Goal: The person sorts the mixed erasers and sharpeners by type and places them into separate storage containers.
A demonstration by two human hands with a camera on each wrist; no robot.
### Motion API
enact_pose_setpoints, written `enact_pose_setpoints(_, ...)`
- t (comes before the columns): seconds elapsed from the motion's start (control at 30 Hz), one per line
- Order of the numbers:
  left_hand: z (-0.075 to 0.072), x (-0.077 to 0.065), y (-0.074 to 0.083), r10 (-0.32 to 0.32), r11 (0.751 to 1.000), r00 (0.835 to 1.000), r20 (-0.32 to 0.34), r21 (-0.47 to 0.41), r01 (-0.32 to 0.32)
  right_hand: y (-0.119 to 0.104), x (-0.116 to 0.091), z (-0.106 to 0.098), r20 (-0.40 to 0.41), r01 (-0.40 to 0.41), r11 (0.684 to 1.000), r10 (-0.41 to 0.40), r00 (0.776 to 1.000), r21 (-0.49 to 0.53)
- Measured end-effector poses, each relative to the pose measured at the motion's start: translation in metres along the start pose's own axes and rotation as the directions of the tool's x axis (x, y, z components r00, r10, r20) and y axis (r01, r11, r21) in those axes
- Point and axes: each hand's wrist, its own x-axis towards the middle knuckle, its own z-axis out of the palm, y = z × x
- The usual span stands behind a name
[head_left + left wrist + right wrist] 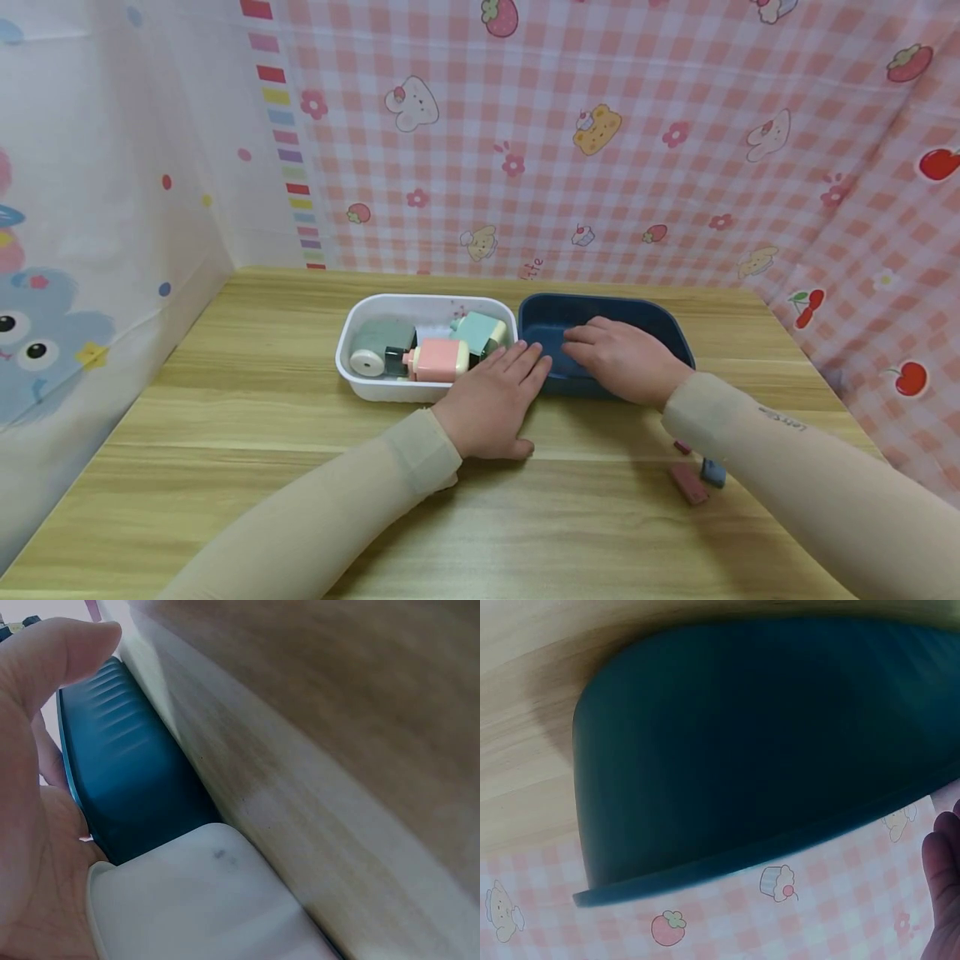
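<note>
My left hand (491, 400) lies with straight fingers across the front corner where a white bin (360, 387) and a dark blue bin (570, 386) stand side by side. In the left wrist view its thumb (82, 649) points past the blue bin's ribbed side (142, 750). Over the blue bin, my right hand (630, 358) reaches in from the right with bent fingers pointing left; I cannot tell whether they hold anything. The white bin holds a pink-and-cream bottle-shaped piece (438, 360) with a dark cap, a similar teal one (480, 332) and a grey-green block (386, 340) with a white round part.
Under my right forearm, a pinkish-red block (688, 483), a small blue piece (713, 472) and a small red piece (682, 447) lie on the wooden table (262, 467). A pink checked cloth (637, 183) hangs behind the bins, and a white printed cloth (97, 192) hangs at the left.
</note>
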Motion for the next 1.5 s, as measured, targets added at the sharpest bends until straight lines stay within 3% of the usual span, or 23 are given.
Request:
enact_pose_setpoints(0.57,0.001,0.002,0.001,-0.006,1.000,1.000,0.014,0.007,0.006,0.004,-0.020,-0.004,-0.016,-0.099,0.994,0.100,0.995,0.051)
enact_pose_setpoints(1.2,0.001,0.000,0.001,-0.006,1.000,1.000,0.010,-0.006,0.006,0.003,-0.077,-0.021,-0.092,-0.224,0.962,0.241,0.966,0.158)
enact_pose_setpoints(1.5,0.001,0.001,0.001,-0.004,1.000,1.000,0.012,0.004,0.004,-0.006,-0.111,-0.019,-0.242,-0.178,0.973,0.211,0.947,0.149)
